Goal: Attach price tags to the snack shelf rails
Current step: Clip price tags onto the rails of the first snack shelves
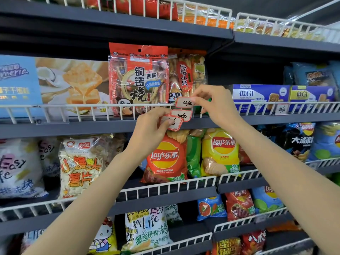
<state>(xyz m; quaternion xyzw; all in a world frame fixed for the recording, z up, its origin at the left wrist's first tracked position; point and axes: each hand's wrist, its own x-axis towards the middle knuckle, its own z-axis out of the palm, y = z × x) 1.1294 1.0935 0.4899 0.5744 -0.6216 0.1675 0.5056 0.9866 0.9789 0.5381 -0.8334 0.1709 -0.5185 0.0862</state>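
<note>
My left hand (pixel 150 126) pinches a small stack of white, red-bordered price tags (pixel 173 122) in front of the grey shelf edge. Up at the white wire rail (pixel 92 107) of the middle shelf, my right hand (pixel 214 103) pinches one tag (pixel 184 102) with "12" handwritten on it. That tag lies against the rail, just below a clear bag of stick biscuits (pixel 187 76). Whether it is fixed to the rail I cannot tell.
A tag (pixel 281 109) hangs on the same rail at the right, before blue boxes (pixel 259 96). A red snack bag (pixel 138 78) stands left of the biscuits. Lay's chip bags (pixel 165 157) fill the shelf below, and more wire-railed shelves lie above and beneath.
</note>
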